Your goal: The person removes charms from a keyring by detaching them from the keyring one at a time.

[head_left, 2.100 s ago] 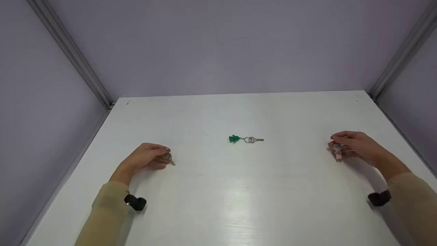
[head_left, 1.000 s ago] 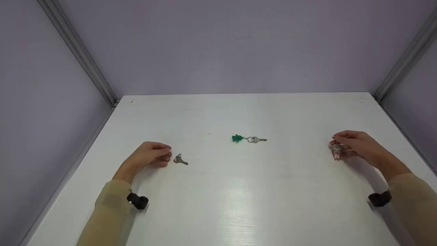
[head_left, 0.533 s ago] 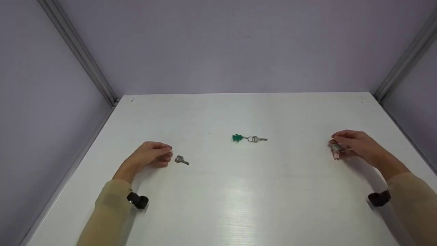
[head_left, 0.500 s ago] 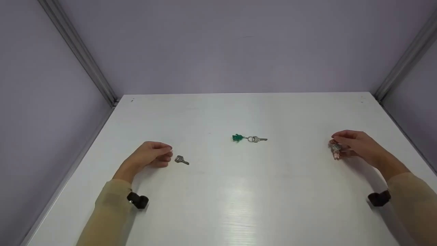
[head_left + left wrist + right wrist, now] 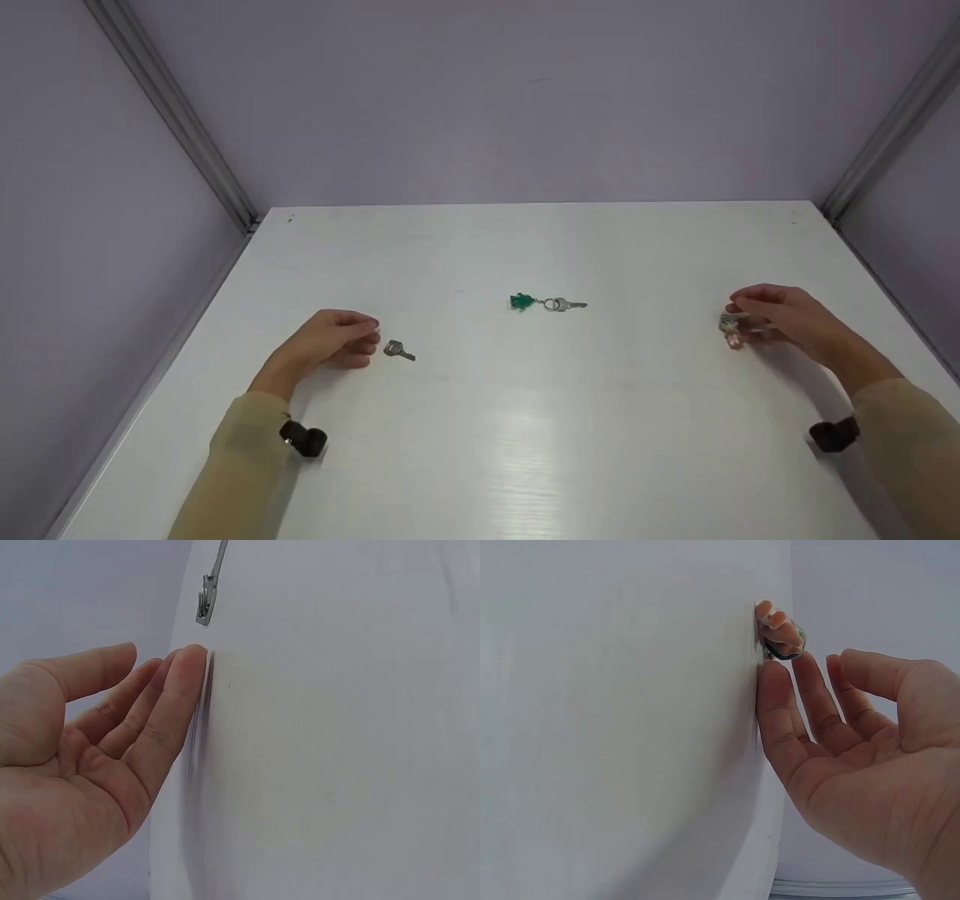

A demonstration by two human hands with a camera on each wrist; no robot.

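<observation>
My left hand (image 5: 352,341) rests on the white table (image 5: 525,450), fingers relaxed and holding nothing. A bare silver key (image 5: 397,350) lies just right of its fingertips. In the left wrist view the hand (image 5: 161,667) has straight fingers, and the key (image 5: 207,594) lies apart beyond them. My right hand (image 5: 754,319) sits at the table's right side. A keychain with a pink charm (image 5: 731,331) lies at its fingertips. In the right wrist view the fingers (image 5: 780,712) are spread and loose, and the pink charm (image 5: 778,628) lies on the table just past them.
A key on a ring with a green charm (image 5: 523,302) lies at the table's middle. Plain lilac walls with metal corner rails (image 5: 172,120) close in the back and both sides. Black wrist cameras (image 5: 304,440) sit on both tan sleeves.
My left hand let the silver key go; it now lies on the table to the right. My right hand lowered the pink keychain onto the table and opened.
</observation>
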